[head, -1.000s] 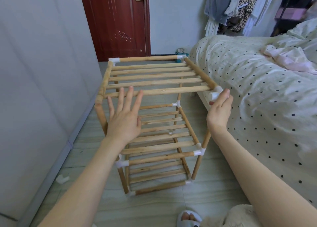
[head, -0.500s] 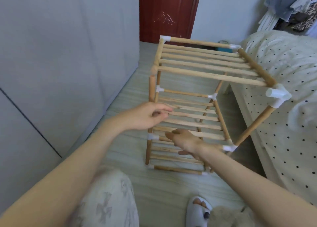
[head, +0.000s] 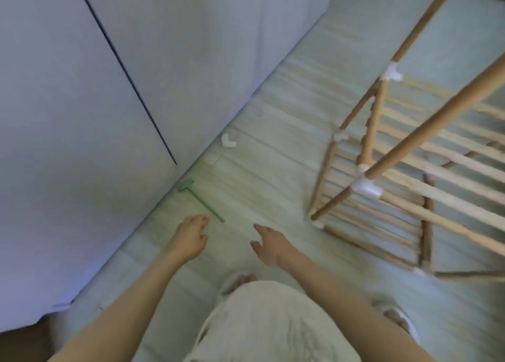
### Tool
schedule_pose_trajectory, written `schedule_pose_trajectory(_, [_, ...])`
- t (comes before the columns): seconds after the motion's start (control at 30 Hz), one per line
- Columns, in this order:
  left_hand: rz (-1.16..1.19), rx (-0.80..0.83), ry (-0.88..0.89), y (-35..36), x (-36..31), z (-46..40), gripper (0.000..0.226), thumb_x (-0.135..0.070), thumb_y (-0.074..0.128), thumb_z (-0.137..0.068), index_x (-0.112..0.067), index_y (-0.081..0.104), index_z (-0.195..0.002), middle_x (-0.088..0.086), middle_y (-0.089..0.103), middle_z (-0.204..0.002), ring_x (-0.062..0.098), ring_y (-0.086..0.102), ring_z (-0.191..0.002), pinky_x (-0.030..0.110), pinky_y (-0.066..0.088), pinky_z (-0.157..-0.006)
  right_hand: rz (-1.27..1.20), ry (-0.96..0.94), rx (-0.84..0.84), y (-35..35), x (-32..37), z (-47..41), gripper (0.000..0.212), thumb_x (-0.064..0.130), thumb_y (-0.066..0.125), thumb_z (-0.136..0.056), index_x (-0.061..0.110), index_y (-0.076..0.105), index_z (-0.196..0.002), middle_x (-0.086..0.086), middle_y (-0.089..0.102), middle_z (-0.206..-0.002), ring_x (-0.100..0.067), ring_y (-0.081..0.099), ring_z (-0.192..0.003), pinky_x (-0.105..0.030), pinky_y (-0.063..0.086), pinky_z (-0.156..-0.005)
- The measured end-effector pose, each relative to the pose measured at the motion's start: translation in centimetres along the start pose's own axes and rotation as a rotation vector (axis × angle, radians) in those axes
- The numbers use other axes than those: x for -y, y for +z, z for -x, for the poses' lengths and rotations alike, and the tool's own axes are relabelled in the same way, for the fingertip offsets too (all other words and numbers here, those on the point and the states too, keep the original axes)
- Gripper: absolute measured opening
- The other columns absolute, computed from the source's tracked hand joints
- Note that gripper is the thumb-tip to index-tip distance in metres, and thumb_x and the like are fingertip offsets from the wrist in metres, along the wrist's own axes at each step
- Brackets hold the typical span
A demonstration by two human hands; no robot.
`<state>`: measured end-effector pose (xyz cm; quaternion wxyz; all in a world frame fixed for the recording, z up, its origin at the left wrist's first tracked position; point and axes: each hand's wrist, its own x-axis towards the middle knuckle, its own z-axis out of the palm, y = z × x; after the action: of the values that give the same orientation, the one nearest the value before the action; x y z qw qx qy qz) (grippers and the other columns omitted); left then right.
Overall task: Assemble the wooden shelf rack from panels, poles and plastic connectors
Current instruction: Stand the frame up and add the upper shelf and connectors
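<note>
Wooden rack (head: 404, 170), one loose white connector (head: 228, 140), two empty hands.

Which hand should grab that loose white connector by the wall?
Left, probably. The left hand is nearer the wall and the connector; the right hand is farther over, toward the rack.

Pale wood-grain floor (head: 273, 148). Wooden shelf rack (head: 410, 170) stands on it at right. Loose white plastic connector (head: 229, 141) lies near the wall base; thin green T-shaped tool (head: 202, 200) lies closer in, also by the wall.
</note>
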<state>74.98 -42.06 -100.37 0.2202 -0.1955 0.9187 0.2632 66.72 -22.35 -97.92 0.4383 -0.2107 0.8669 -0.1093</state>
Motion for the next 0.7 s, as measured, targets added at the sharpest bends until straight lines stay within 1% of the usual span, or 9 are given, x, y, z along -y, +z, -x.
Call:
schedule_pose_trajectory(0.07, [-0.021,0.019,-0.085,2.4,2.6,0.0,0.061,-0.008,0.046,-0.089,-0.015,0.027,-0.147,0.011,0.04,-0.14,0.031,0.04,-0.122,0.034,0.033,-0.103,0.145,-0.005,0.056,2.7,-1.7,-1.4,0.058,0.036,0.032,-0.101,0.024,0.005,-0.151,-0.005,0.001,-0.159,-0.028,0.004,-0.145,-0.047,0.017,-0.115])
schedule_pose_trajectory(0.13, [-0.008,-0.015,-0.182,3.9,4.0,-0.1,0.059,-0.007,0.046,-0.089,-0.014,0.028,-0.145,0.014,0.04,-0.133,0.034,0.042,-0.117,0.042,0.039,-0.097,0.226,-0.006,0.046,4.1,-3.4,-2.5,0.06,0.036,0.032,-0.1,0.027,0.0,-0.151,-0.003,-0.013,-0.158,-0.026,-0.009,-0.145,-0.05,0.011,-0.115])
schedule_pose_trajectory(0.2, [-0.053,-0.047,-0.243,4.8,4.5,-0.3,0.044,-0.01,0.048,-0.091,-0.007,0.038,-0.133,0.018,0.042,-0.125,0.034,0.044,-0.111,0.043,0.044,-0.089,0.27,0.002,0.056,4.8,-4.8,-3.1,0.062,0.034,0.032,-0.1,0.028,-0.003,-0.15,-0.002,-0.02,-0.156,-0.026,-0.014,-0.144,-0.051,0.008,-0.115])
schedule_pose_trajectory(0.3, [-0.118,-0.076,-0.253,5.6,4.6,-1.0,0.029,-0.01,0.045,-0.093,-0.006,0.044,-0.122,0.015,0.045,-0.119,0.03,0.047,-0.107,0.039,0.045,-0.079,0.296,-0.003,0.089,5.5,-6.1,-3.6,0.065,0.034,0.036,-0.099,0.029,-0.005,-0.15,-0.001,-0.026,-0.154,-0.026,-0.019,-0.143,-0.052,0.008,-0.115])
schedule_pose_trajectory(0.4, [-0.074,-0.033,-0.203,5.1,4.3,-2.2,0.027,-0.01,0.046,-0.093,-0.007,0.045,-0.12,0.013,0.047,-0.118,0.029,0.048,-0.107,0.041,0.046,-0.081,0.229,0.004,0.124,5.1,-6.2,-3.9,0.064,0.035,0.037,-0.099,0.029,-0.001,-0.151,0.0,-0.025,-0.155,-0.025,-0.019,-0.143,-0.05,0.007,-0.115])
schedule_pose_trajectory(0.47, [0.008,-0.017,-0.135,4.1,3.4,-3.0,0.03,-0.012,0.049,-0.092,-0.005,0.047,-0.122,0.015,0.048,-0.117,0.03,0.051,-0.103,0.042,0.045,-0.085,0.146,0.024,0.165,3.8,-5.8,-4.0,0.059,0.035,0.035,-0.1,0.023,0.008,-0.151,-0.002,-0.017,-0.157,-0.024,-0.011,-0.145,-0.042,0.009,-0.118])
schedule_pose_trajectory(0.57, [0.173,-0.063,-0.044,1.3,0.7,-3.5,0.033,-0.013,0.056,-0.089,-0.006,0.051,-0.121,0.011,0.051,-0.109,0.025,0.054,-0.09,0.032,0.043,-0.078,-0.1,0.116,0.154,0.8,-4.2,-3.5,0.054,0.037,0.036,-0.1,0.016,0.023,-0.148,-0.007,0.016,-0.157,-0.024,0.022,-0.142,-0.03,0.021,-0.112])
schedule_pose_trajectory(0.63, [0.297,-0.148,0.024,-1.2,-1.8,-3.2,0.027,-0.012,0.058,-0.088,-0.009,0.056,-0.114,0.005,0.053,-0.096,0.019,0.053,-0.08,0.022,0.041,-0.068,-0.227,0.143,0.122,-1.7,-2.8,-2.4,0.049,0.039,0.038,-0.099,0.016,0.036,-0.142,-0.007,0.036,-0.149,-0.025,0.037,-0.134,-0.031,0.03,-0.107])
schedule_pose_trajectory(0.7, [0.436,-0.243,0.079,-4.4,-4.6,-2.5,0.017,-0.011,0.059,-0.087,-0.017,0.056,-0.103,-0.002,0.055,-0.084,0.015,0.054,-0.073,0.011,0.039,-0.058,-0.37,0.118,0.087,-4.4,-1.3,-0.8,0.043,0.036,0.04,-0.098,0.014,0.048,-0.134,-0.009,0.049,-0.138,-0.029,0.049,-0.124,-0.037,0.04,-0.101])
